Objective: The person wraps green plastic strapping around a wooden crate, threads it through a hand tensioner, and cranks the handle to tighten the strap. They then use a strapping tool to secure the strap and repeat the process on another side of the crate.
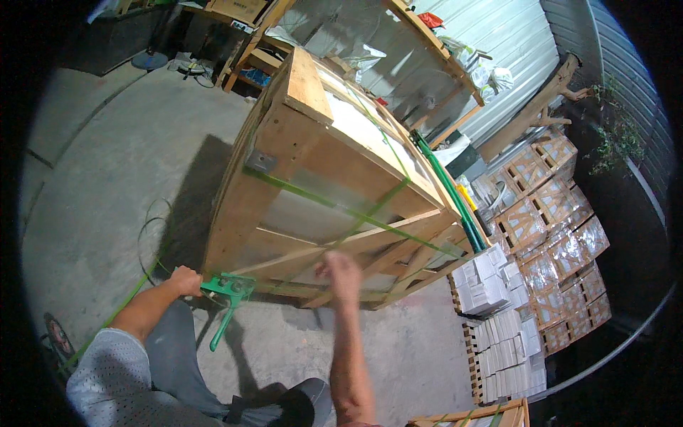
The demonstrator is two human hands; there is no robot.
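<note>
A large wooden crate (249,213) stands tilted across the view, with green strapping band (313,197) running over its faces and crossing on the near side. At the crate's lower left corner is a green strapping tool (231,285) with a long green handle pointing down. My left hand (186,281) is closed on the left end of this tool. Loose green strap trails from there to the lower left over the floor. My right hand (341,274) is raised in front of the crate's near side, smeared by motion, so its fingers cannot be made out.
Stacked wrapped crates (551,235) and white blocks on pallets (501,341) stand at the right. Green poles (448,188) lie along the crate's far right edge. A wooden shelf (263,53) is behind. Another strapped crate (473,416) shows at the bottom edge.
</note>
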